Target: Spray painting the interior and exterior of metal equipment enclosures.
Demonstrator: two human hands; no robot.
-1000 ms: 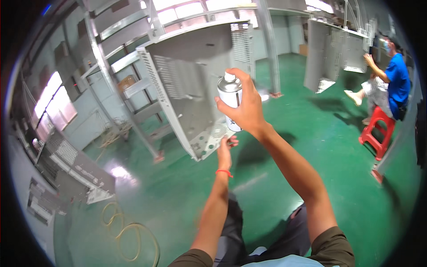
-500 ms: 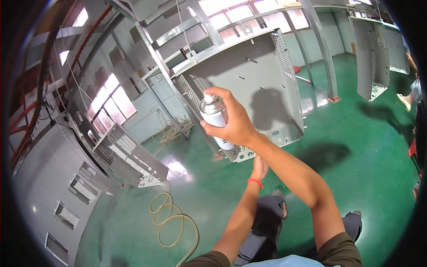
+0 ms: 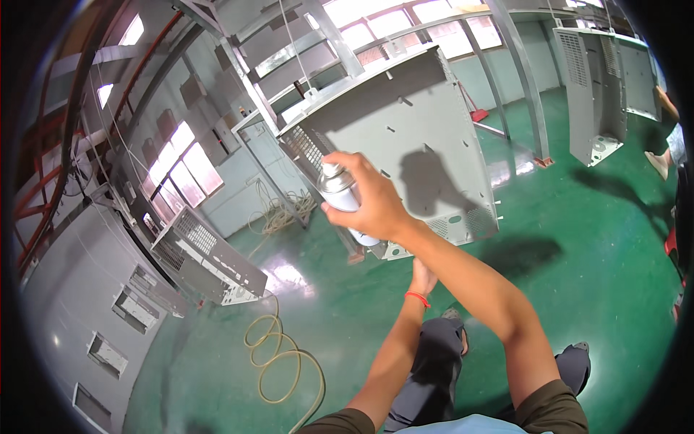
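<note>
My right hand [image 3: 376, 206] is wrapped round a white aerosol spray can [image 3: 340, 194], its forefinger on the nozzle at the top. Behind the can hangs a large grey sheet-metal housing [image 3: 416, 130], shallow and open toward me, with perforated sides and a few studs on its back wall. The shadow of my hand and the can falls on that wall. My left hand [image 3: 423, 275], below a red cord at the wrist, reaches to the housing's bottom edge. Its fingers are hidden behind my right forearm and the edge, so its grip does not show.
Another grey housing [image 3: 210, 257] hangs at left, and one more [image 3: 596, 94] at far right beside a partly visible person [image 3: 674, 137]. A yellowish hose [image 3: 278, 354] lies coiled on the green floor [image 3: 195, 376]. Steel posts [image 3: 524, 79] and a red dustpan [image 3: 478, 114] stand behind.
The hanging housing has turned slightly, showing more of the red dustpan behind it. My right hand and the spray can have shifted a little left and down. The far-right housing has swung left.
</note>
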